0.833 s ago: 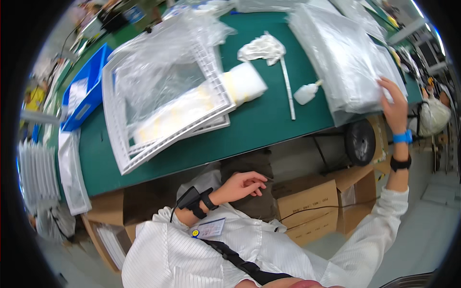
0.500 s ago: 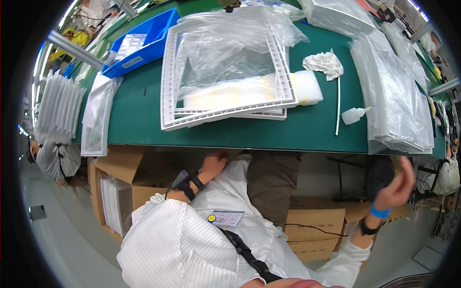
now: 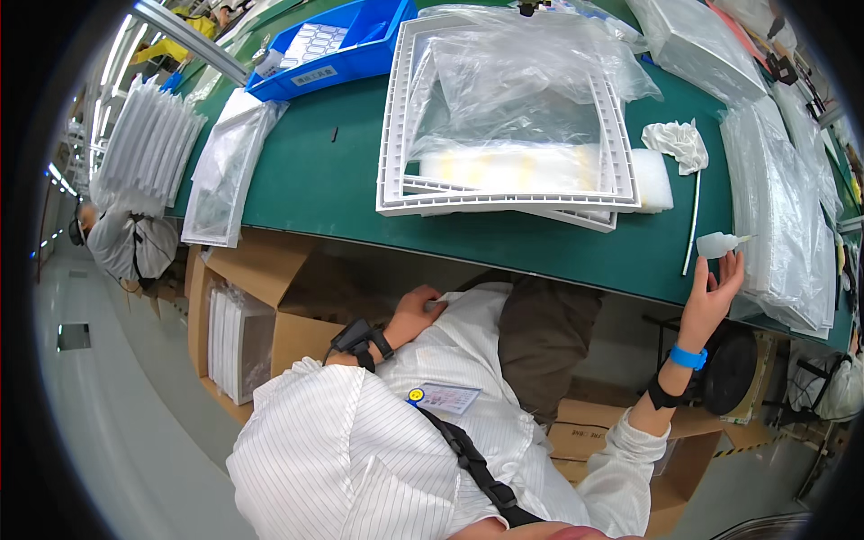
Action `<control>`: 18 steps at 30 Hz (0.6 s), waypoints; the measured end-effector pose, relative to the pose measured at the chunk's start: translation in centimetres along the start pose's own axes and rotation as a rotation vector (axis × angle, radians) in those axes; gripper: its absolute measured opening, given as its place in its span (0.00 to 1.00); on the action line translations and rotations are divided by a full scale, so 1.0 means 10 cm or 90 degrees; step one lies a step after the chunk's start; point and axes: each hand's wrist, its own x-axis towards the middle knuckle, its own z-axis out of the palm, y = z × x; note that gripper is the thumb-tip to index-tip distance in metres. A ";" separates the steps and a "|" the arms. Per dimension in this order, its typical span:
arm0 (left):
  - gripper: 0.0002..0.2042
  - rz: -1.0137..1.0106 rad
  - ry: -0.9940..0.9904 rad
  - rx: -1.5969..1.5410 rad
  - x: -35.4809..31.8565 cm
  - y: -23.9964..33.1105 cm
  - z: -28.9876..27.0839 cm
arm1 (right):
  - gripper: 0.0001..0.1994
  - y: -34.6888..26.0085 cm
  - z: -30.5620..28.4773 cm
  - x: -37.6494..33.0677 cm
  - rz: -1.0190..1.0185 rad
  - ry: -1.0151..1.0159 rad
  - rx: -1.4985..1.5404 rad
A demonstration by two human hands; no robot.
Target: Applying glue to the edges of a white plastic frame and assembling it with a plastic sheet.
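Observation:
My right hand [image 3: 711, 299] is at the table's front edge, its fingers apart. Its fingertips are right at a small white squeeze bottle [image 3: 717, 245] with a thin tip; whether they touch it I cannot tell. Low by my lap lies my left hand [image 3: 416, 312], fingers loosely apart and nothing visible in them. Two white square plastic frames [image 3: 504, 203] lie stacked at an angle on the green table [image 3: 324, 193]. Clear plastic film [image 3: 504, 85] and a white foam roll with yellowish bands [image 3: 513, 168] show within their opening.
A crumpled white cloth [image 3: 677, 144] and a thin white stick [image 3: 692, 225] lie left of wrapped panels [image 3: 781, 207]. A blue bin [image 3: 335, 74] stands at the back left, near a bagged frame piece [image 3: 225, 175]. Cardboard boxes [image 3: 256, 270] sit under the table.
My right hand has risen from below the table edge to the bottle, fingers now spread. The view has shifted, moving the table's contents rightward. My left hand stays by my lap.

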 end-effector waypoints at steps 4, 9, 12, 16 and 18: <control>0.13 0.022 0.085 0.027 -0.09 -0.09 0.03 | 0.30 0.17 0.04 0.05 0.030 -0.016 0.049; 0.13 0.037 0.016 0.009 -0.11 -0.19 0.12 | 0.25 0.35 -0.05 0.12 0.038 -0.016 0.060; 0.17 -0.032 -0.070 -0.042 -0.08 -0.38 0.23 | 0.19 0.36 -0.02 0.15 0.039 -0.040 0.037; 0.19 -0.073 -0.108 -0.060 0.14 -0.46 0.33 | 0.18 0.33 0.03 0.16 0.042 -0.016 -0.010; 0.17 -0.099 -0.162 -0.032 0.19 -0.40 0.24 | 0.18 0.28 0.06 0.14 0.038 0.002 -0.025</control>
